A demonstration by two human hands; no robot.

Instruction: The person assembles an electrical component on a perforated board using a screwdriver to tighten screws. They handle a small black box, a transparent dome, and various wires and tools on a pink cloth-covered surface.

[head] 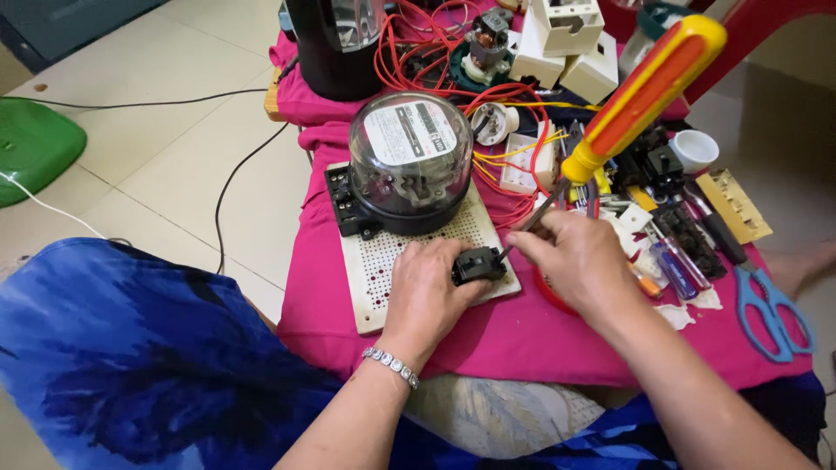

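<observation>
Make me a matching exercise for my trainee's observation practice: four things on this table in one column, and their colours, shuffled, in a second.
Things:
1. screwdriver handle
2. scissors
3. tablecloth
4. small part under the left hand

Colours:
A. pink
B. black
C. orange and yellow
D. blue

Pairs: 1-C, 2-D, 3-A, 4-B
</observation>
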